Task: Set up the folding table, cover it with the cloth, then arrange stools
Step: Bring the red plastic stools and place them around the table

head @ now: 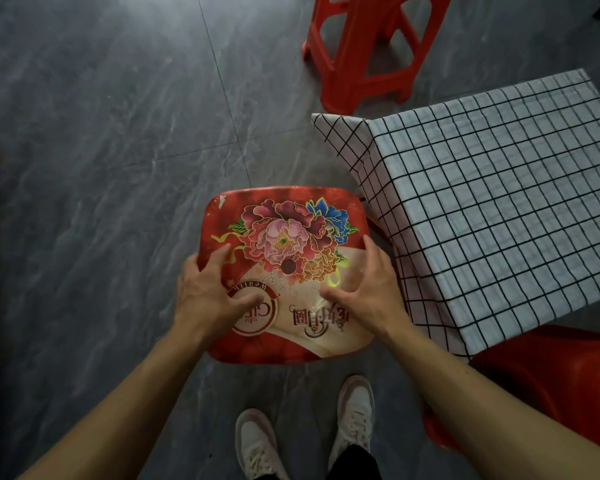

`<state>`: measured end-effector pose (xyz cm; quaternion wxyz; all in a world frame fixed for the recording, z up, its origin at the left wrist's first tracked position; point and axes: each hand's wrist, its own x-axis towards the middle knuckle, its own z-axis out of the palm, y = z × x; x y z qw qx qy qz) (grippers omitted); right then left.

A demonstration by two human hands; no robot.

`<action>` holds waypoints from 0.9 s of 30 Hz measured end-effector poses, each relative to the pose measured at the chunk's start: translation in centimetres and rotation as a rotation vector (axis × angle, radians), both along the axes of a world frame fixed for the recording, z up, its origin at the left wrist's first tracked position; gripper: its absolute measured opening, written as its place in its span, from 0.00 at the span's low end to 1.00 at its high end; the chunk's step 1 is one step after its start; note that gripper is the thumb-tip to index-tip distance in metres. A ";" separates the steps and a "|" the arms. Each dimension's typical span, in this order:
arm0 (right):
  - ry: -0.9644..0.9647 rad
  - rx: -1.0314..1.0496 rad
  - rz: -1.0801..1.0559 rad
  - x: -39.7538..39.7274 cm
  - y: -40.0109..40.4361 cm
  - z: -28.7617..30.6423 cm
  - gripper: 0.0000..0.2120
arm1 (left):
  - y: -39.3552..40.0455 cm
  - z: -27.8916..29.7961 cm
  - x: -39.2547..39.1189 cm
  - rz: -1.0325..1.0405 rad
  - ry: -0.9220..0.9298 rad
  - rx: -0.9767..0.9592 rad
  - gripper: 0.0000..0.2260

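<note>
Both hands, left (208, 292) and right (364, 289), rest spread fingers on the flowered stool seat (284, 237), apparently gripping nothing.

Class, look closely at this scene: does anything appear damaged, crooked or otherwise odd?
A small chip shows white at the far left corner of the flowered stool seat, where the print has worn away. Both hands, left and right, rest on it. Nothing else stands out.

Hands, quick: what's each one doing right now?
Left hand: open, fingers spread on the flowered stool seat.
Right hand: open, touching the same seat.
</note>
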<state>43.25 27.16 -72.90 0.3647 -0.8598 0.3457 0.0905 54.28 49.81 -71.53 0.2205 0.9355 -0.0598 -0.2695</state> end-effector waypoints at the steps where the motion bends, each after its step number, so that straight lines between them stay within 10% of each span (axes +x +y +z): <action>1: -0.014 0.011 -0.024 -0.3 0.2 0.2 0.60 | -0.4 0.2 0.6 -0.042 -0.037 0.019 0.46; 14: 0.133 0.005 -0.125 -2.8 2.1 -0.3 0.57 | -3.4 0.5 4.3 -0.098 0.029 0.247 0.52; 27: 0.113 -0.101 -0.025 -0.1 -0.7 -0.1 0.49 | -0.6 0.1 2.1 0.139 -0.011 -0.009 0.50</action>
